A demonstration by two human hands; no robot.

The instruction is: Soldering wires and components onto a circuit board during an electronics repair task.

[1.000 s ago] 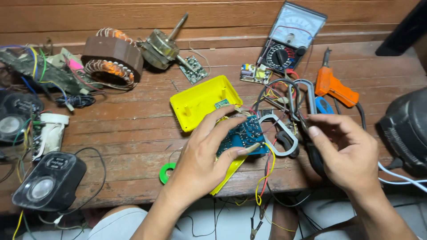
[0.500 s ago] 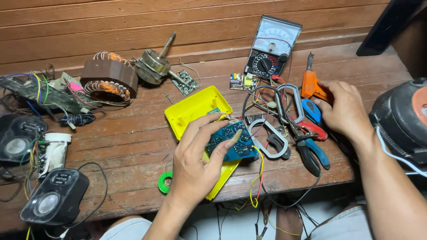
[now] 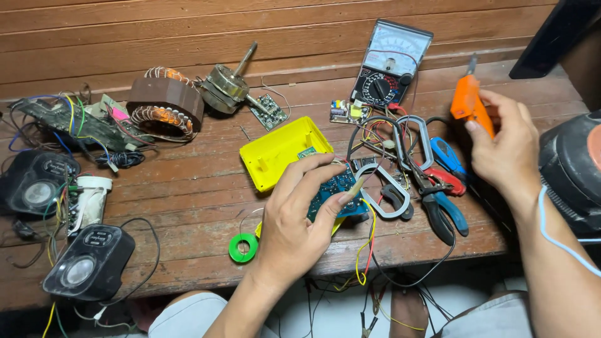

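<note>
Over the worn wooden table [image 3: 188, 206] our left hand [image 3: 294, 225] pinched the light, rigid, fragile-looking blue circuit board [image 3: 338, 191] by its edges beside the yellow plastic case [image 3: 282, 150], while our right hand [image 3: 504, 147] gripped the orange soldering gun [image 3: 468, 103].

One display noted: the analogue multimeter [image 3: 391, 69] leans against the wooden wall at the back of the tabletop [image 3: 188, 200], beyond the left grip [image 3: 307, 213] and to the left of the right grip [image 3: 501, 144]. Black body, pale rectangular dial face above a round selector. No packages or signs seen.
</note>
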